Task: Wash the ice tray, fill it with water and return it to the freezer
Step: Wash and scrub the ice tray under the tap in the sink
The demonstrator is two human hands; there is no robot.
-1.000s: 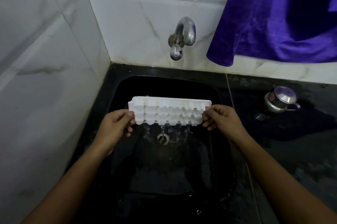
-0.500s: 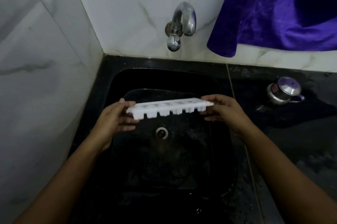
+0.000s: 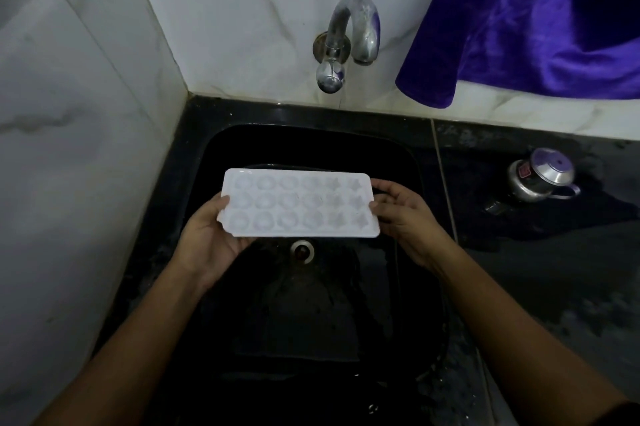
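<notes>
Ice tray (image 3: 299, 205) held cavities-up over the black sink (image 3: 221, 155).
Left hand (image 3: 211, 242) grips its left end; right hand (image 3: 405, 217) pinches its right end, the tray level between them. Beyond it, the tap (image 3: 349, 41) and a purple cloth (image 3: 519, 27) against the tiled wall.

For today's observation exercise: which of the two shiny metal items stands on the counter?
The small lidded steel pot, on the dark counter right of the sink. The curved tap is instead fixed to the tiled wall.
</notes>
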